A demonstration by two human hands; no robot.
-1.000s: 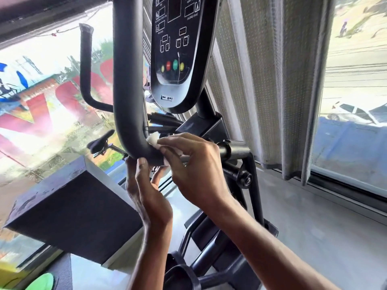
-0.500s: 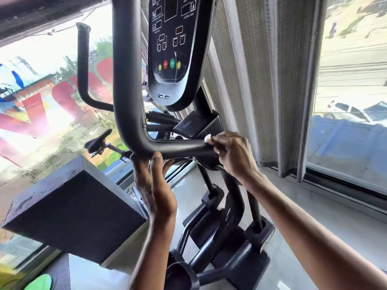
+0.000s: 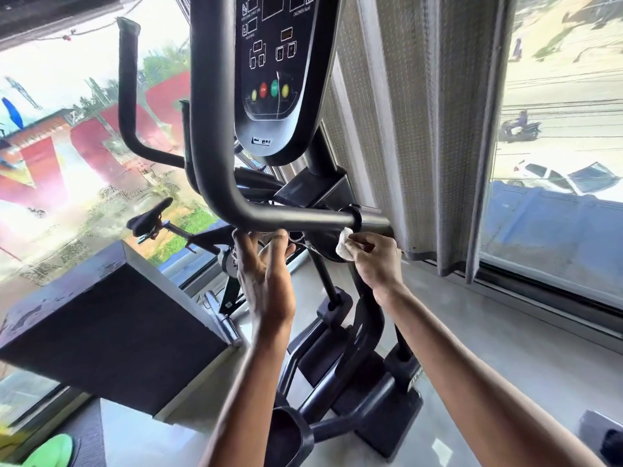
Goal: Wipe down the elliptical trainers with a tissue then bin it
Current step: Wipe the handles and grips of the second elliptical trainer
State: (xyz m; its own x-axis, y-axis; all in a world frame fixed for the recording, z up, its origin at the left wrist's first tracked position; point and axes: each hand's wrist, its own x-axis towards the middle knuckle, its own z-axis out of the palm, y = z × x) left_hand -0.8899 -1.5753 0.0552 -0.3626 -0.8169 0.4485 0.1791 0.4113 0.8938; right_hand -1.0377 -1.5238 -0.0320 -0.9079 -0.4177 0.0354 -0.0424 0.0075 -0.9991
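Wiping stroke at the inner end of the handlebar (image 3: 296,216). Your right hand (image 3: 376,264) pinches the tissue (image 3: 344,245), bunched into a small white wad between thumb and fingertips. The wad sits just under the tube and is pressed against the dark housing there, with the collar (image 3: 355,220) directly above the pinch.

Your left hand (image 3: 268,281) is well to the left of the pinch, with its fingers reaching up to the underside of the bar near the bend. You cannot tell whether they wrap the tube or only rest on it.

Change: one second ago the tissue was at the bend, right above the left hand. Half a second ago it was on top of the tube near its inner end. It is now below the tube at the collar. The left hand has stayed under the bend throughout.

Reading: the horizontal run of this bar has probably had one full pass, and the stroke is now finishing around the joint.

Left to do, as a judgement: the console (image 3: 274,79) above the pinch, the second handlebar (image 3: 129,96) beyond the left hand, and the lower frame (image 3: 381,416) beneath the pinch. No bin is in view, so disposal is some way off.
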